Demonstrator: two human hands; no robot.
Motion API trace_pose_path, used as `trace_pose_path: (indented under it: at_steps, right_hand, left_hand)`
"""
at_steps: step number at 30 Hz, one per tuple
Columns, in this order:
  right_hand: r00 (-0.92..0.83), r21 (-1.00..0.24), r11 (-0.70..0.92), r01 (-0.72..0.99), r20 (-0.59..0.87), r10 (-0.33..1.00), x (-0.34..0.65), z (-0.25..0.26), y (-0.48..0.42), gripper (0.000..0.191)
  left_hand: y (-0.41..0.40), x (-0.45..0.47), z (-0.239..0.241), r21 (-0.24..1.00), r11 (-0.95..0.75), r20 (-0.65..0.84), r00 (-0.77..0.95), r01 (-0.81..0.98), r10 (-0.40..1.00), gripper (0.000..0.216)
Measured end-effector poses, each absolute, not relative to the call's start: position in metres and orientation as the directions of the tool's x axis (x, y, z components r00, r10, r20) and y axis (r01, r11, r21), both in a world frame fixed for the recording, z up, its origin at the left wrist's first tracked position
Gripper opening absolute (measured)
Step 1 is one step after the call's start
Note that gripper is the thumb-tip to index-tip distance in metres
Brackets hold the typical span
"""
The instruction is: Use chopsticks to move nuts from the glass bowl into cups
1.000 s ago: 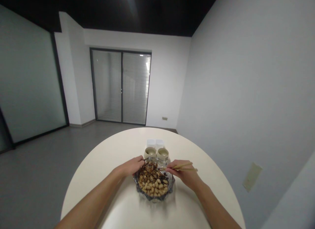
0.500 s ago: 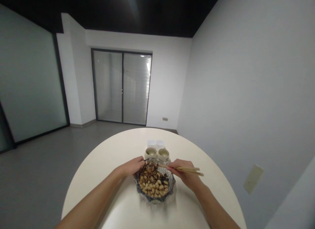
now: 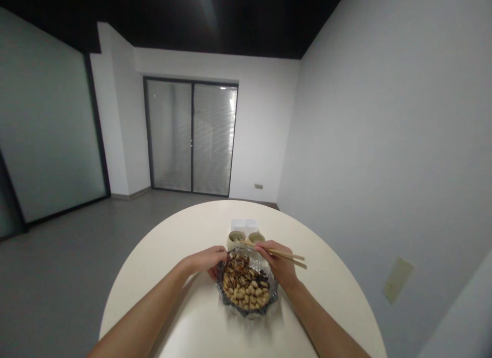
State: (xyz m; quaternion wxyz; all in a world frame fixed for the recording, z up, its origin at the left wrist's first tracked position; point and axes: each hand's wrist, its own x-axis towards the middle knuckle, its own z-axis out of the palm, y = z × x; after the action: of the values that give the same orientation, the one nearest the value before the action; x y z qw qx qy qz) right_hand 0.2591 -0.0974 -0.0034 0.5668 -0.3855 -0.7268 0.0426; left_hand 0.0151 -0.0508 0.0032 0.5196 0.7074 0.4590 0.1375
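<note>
A clear glass bowl (image 3: 249, 312) with a scalloped rim holds several kinds of nuts and seeds, such as pale pistachio-like nuts (image 3: 251, 295) and longer brown pieces (image 3: 236, 268). At its left rim, my left hand (image 3: 210, 259) is closed with the fingers on the glass. A pair of wooden chopsticks (image 3: 287, 255) is gripped in my right hand (image 3: 277, 260), above the bowl's right side. Their tips are over the left beige cup (image 3: 231, 243); a small dark bit seems to be at the tips, too small to name. Partly behind my right hand stands the right beige cup (image 3: 256, 237).
Two small white containers (image 3: 244, 225) stand side by side behind the cups. Everything rests on a round cream table (image 3: 192, 222). A white wall (image 3: 369, 142) runs along the right, and glass doors (image 3: 192, 137) are across the room.
My right hand has moved up and left, carrying the chopstick tips from inside the bowl to over the left cup. The bowl appears slightly further right; my left hand stays on its rim.
</note>
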Motion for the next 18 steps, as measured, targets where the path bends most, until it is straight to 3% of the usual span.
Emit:
trace_pose_path:
  at_steps: [3,7,18]
  right_hand:
    - [0.031,-0.625,0.649,0.433,0.730,0.682,0.259,-0.002,-0.096,0.014]
    - [0.053,-0.690,0.614,0.384,0.681,0.731,0.260,0.001,-0.096,0.013]
    - [0.012,-0.645,0.641,0.417,0.709,0.705,0.261,0.001,-0.097,0.011]
  left_hand:
    - [-0.051,0.015,0.003,0.863,-0.032,-0.287,0.541,0.505,0.790,0.035]
    - [-0.051,0.014,0.003,0.868,-0.020,-0.290,0.540,0.496,0.790,0.035]
    - [-0.046,0.014,-0.007,0.879,-0.026,-0.272,0.546,0.476,0.792,0.039]
